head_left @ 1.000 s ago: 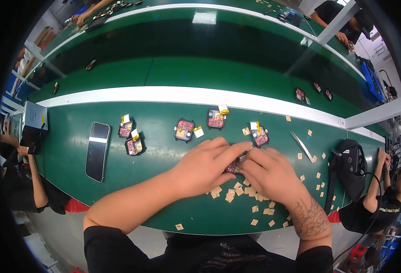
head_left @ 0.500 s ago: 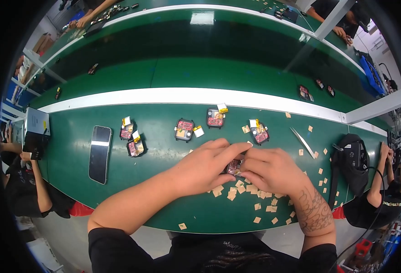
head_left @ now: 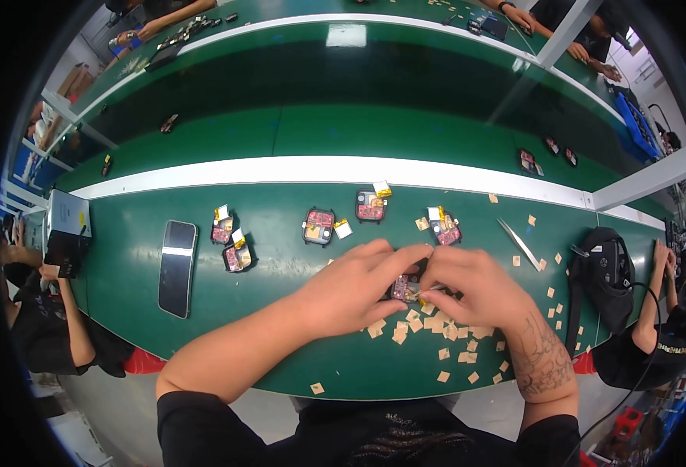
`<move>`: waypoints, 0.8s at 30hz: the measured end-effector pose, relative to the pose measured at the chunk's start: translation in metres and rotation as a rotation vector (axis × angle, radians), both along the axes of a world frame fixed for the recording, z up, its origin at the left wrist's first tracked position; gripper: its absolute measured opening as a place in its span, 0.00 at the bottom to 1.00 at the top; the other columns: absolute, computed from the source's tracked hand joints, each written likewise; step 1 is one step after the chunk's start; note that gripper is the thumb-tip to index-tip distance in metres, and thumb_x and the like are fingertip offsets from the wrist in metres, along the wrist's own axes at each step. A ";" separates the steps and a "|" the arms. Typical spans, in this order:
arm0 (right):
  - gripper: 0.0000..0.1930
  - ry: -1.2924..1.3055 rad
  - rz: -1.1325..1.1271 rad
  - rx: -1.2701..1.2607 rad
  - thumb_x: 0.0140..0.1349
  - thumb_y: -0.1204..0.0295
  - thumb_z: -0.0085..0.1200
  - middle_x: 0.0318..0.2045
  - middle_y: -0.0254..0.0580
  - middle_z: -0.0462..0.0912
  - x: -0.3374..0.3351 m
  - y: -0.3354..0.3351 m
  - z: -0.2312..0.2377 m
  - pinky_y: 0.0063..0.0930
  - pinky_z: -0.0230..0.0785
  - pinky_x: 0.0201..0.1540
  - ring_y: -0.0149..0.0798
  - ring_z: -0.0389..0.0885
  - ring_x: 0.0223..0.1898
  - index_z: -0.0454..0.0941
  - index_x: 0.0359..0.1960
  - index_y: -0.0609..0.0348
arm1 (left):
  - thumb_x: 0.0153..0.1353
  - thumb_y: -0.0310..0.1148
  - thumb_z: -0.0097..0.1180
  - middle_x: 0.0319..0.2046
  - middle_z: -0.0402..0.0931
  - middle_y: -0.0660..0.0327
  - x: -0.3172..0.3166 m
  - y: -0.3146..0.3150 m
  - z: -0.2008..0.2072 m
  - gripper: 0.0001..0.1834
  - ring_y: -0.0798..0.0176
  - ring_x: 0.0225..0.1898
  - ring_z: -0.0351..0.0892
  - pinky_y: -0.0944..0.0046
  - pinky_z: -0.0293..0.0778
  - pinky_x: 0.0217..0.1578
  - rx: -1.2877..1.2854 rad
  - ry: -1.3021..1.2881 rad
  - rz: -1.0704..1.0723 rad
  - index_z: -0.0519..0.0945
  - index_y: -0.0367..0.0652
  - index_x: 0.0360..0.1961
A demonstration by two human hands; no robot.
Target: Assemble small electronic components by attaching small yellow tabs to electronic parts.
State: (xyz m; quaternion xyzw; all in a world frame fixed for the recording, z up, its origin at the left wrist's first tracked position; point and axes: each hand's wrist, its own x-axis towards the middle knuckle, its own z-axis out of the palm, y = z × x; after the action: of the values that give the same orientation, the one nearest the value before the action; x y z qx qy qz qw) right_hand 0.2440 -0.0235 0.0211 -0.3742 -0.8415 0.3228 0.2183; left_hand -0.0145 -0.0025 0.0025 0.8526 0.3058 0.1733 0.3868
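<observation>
Close to the near edge of the bench, my left hand (head_left: 355, 284) is closed around the left side of an opened smartwatch case (head_left: 405, 289) with a red circuit board. At its right side my right hand (head_left: 471, 284) is pinched, thumb against fingers. A bit of yellow shows under the right thumb; what the fingertips hold is mostly hidden. Many small tan adhesive squares (head_left: 400, 333) lie scattered just below and right of the hands. Beyond the hands sit more opened watch cases (head_left: 318, 226), with silver-and-yellow batteries (head_left: 343, 228) beside or on them.
A phone (head_left: 177, 268) lies at the left, near a white box (head_left: 69, 214). Metal tweezers (head_left: 519, 244) and a black bag (head_left: 609, 268) are at the right. Beyond a white rail (head_left: 281, 169) runs a green surface with several watch parts (head_left: 528, 161). Other people work around the benches.
The view has shifted slightly. My right fingers have lifted a little off the watch case, uncovering more of its red board and a bit of yellow.
</observation>
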 end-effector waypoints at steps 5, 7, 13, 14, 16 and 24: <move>0.08 -0.284 -0.051 0.268 0.61 0.72 0.66 0.37 0.37 0.77 -0.011 -0.017 0.011 0.38 0.79 0.32 0.43 0.85 0.33 0.80 0.39 0.55 | 0.57 0.33 0.76 0.44 0.83 0.57 0.003 -0.008 0.004 0.45 0.48 0.46 0.81 0.51 0.81 0.47 0.279 -0.014 0.038 0.70 0.44 0.75; 0.09 -0.398 -0.095 0.386 0.57 0.74 0.64 0.37 0.38 0.77 -0.016 -0.021 0.013 0.37 0.81 0.33 0.42 0.85 0.33 0.80 0.39 0.57 | 0.56 0.34 0.76 0.39 0.80 0.57 0.004 -0.012 0.005 0.44 0.49 0.42 0.80 0.51 0.80 0.44 0.357 -0.013 0.035 0.71 0.43 0.74; 0.11 -0.483 -0.079 0.384 0.55 0.75 0.62 0.39 0.41 0.78 -0.021 -0.030 0.022 0.37 0.83 0.36 0.44 0.86 0.34 0.80 0.40 0.61 | 0.57 0.34 0.75 0.37 0.78 0.57 0.010 -0.014 0.005 0.44 0.49 0.40 0.80 0.51 0.79 0.41 0.382 -0.021 0.040 0.71 0.41 0.75; 0.11 -0.491 -0.086 0.386 0.55 0.75 0.62 0.39 0.41 0.78 -0.020 -0.030 0.021 0.37 0.83 0.36 0.44 0.86 0.34 0.80 0.40 0.61 | 0.57 0.35 0.75 0.37 0.79 0.57 0.010 -0.014 0.004 0.44 0.48 0.40 0.80 0.52 0.79 0.41 0.375 -0.033 0.044 0.71 0.41 0.74; 0.13 -0.370 -0.086 0.314 0.55 0.75 0.62 0.41 0.41 0.78 -0.018 -0.028 0.014 0.40 0.83 0.36 0.47 0.87 0.36 0.80 0.42 0.61 | 0.57 0.35 0.75 0.38 0.79 0.57 0.010 -0.014 0.003 0.43 0.48 0.41 0.81 0.52 0.79 0.41 0.377 -0.067 0.034 0.71 0.41 0.74; 0.07 0.099 -0.118 -0.144 0.64 0.76 0.68 0.35 0.42 0.79 -0.006 -0.006 -0.005 0.38 0.78 0.32 0.43 0.85 0.32 0.81 0.37 0.61 | 0.59 0.37 0.75 0.38 0.81 0.56 0.004 -0.016 0.006 0.42 0.49 0.41 0.82 0.52 0.80 0.42 0.343 0.042 0.070 0.72 0.40 0.73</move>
State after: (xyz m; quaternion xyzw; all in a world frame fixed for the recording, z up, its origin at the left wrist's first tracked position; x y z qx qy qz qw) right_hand 0.2384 -0.0293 0.0164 -0.4215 -0.7807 0.3872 0.2509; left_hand -0.0104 -0.0187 0.0080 0.8982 0.3095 0.2183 0.2230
